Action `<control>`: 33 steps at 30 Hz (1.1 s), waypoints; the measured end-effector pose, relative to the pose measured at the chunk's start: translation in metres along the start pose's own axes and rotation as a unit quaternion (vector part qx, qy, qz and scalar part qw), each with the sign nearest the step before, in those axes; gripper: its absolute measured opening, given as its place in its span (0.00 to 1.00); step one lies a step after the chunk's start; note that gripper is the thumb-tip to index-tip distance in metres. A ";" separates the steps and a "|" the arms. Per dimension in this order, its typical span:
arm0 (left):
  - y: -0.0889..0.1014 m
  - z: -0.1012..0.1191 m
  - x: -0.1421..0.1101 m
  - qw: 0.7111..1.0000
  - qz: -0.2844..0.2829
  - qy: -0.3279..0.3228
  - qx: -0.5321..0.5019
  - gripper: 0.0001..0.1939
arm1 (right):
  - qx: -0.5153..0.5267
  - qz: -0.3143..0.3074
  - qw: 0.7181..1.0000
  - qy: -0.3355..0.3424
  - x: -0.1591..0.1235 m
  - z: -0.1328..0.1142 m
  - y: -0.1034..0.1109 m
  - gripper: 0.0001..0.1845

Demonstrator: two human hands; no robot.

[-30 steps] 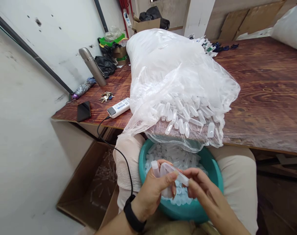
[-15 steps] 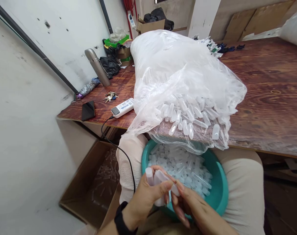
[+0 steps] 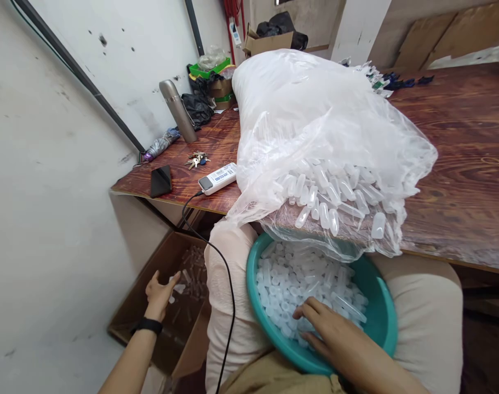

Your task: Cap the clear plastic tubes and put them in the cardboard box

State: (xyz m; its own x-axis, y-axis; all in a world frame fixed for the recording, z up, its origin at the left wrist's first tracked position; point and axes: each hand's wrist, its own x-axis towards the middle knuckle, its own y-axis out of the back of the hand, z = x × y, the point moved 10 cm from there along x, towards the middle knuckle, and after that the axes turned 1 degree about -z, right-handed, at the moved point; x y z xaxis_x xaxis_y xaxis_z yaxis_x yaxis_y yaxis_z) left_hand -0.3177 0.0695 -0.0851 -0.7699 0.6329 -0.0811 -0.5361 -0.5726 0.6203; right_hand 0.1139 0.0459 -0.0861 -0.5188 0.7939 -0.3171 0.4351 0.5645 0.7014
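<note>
Clearly, left fingers (image 3: 154, 281) spread wide over the carton (image 3: 195, 342), right fingers (image 3: 315, 309) half-spread over pieces (image 3: 288, 273).

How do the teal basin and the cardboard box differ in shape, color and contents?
The teal basin is round; the cardboard box has straight sides. The basin is blue-green, the box brown. The basin holds a dense heap of translucent pieces; those visible in the box lie more scattered. Both are open-topped and hold translucent pieces.
</note>
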 end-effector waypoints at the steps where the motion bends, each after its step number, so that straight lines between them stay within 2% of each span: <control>1: 0.001 0.011 -0.003 1.000 0.015 -0.024 0.012 0.31 | -0.002 -0.002 1.000 0.000 0.001 0.000 -0.002 0.16; 3: -0.003 0.045 -0.020 0.996 0.017 -0.088 0.012 0.29 | -0.001 -0.018 1.000 -0.006 0.003 0.000 -0.006 0.20; 5: -0.019 0.094 -0.053 0.982 -0.040 -0.187 0.011 0.22 | 0.004 -0.046 0.999 -0.016 0.006 -0.002 -0.009 0.20; 6: -0.039 0.129 -0.083 0.948 -0.116 -0.295 0.029 0.16 | 0.007 -0.061 0.998 -0.021 0.007 -0.003 -0.010 0.19; 7: -0.059 0.158 -0.118 0.897 -0.190 -0.394 0.064 0.11 | 0.008 -0.073 0.997 -0.027 0.008 -0.004 -0.010 0.18; 8: -0.081 0.177 -0.153 0.840 -0.261 -0.464 0.105 0.09 | 0.008 -0.082 0.996 -0.032 0.009 -0.005 -0.009 0.17; 9: -0.102 0.188 -0.182 0.790 -0.315 -0.505 0.146 0.08 | 0.008 -0.089 0.995 -0.035 0.009 -0.006 -0.009 0.17; 10: -0.121 0.194 -0.203 0.755 -0.349 -0.521 0.190 0.08 | 0.009 -0.093 0.995 -0.036 0.008 -0.006 -0.008 0.17; 12: -0.153 0.195 -0.222 0.726 -0.383 -0.513 0.251 0.05 | 0.014 -0.094 0.995 -0.034 0.006 -0.003 -0.005 0.17; 15: -0.187 0.190 -0.227 0.718 -0.406 -0.498 0.266 0.04 | 0.025 -0.071 0.997 -0.034 0.003 0.007 0.001 0.16; 17: -0.200 0.185 -0.227 0.714 -0.422 -0.495 0.258 0.06 | 0.050 -0.019 0.998 -0.026 0.001 0.015 0.011 0.13; 19: -0.205 0.181 -0.226 0.712 -0.438 -0.489 0.250 0.08 | 0.087 0.045 0.995 -0.014 0.000 0.022 0.023 0.12; 23: -0.196 0.182 -0.227 0.724 -0.457 -0.468 0.219 0.19 | 0.162 0.133 0.978 -0.011 -0.001 0.033 0.042 0.09; 25: -0.186 0.185 -0.230 0.733 -0.469 -0.453 0.194 0.19 | 0.200 0.179 0.963 -0.027 -0.005 0.039 0.053 0.08; 27: -0.177 0.187 -0.234 0.744 -0.510 -0.409 0.136 0.16 | 0.267 0.205 0.940 -0.055 -0.009 0.047 0.061 0.13; 30: -0.167 0.186 -0.242 0.752 -0.584 -0.306 0.031 0.13 | 0.384 0.201 0.898 -0.073 -0.012 0.048 0.061 0.22; 31: -0.165 0.185 -0.243 0.755 -0.593 -0.278 0.011 0.14 | 0.403 0.207 0.889 -0.066 -0.013 0.045 0.063 0.23; 33: -0.161 0.183 -0.242 0.766 -0.589 -0.257 0.004 0.15 | 0.396 0.231 0.888 -0.042 -0.016 0.036 0.070 0.23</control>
State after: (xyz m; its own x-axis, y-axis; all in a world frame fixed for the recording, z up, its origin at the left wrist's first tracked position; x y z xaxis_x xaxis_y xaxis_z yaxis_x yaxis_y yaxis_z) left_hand 0.0186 0.1039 -0.0227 0.4853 0.8314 -0.2707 -0.7507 0.5549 0.3585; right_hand 0.1793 0.0807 -0.0543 -0.1083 0.9774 -0.1817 0.9854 0.1296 0.1102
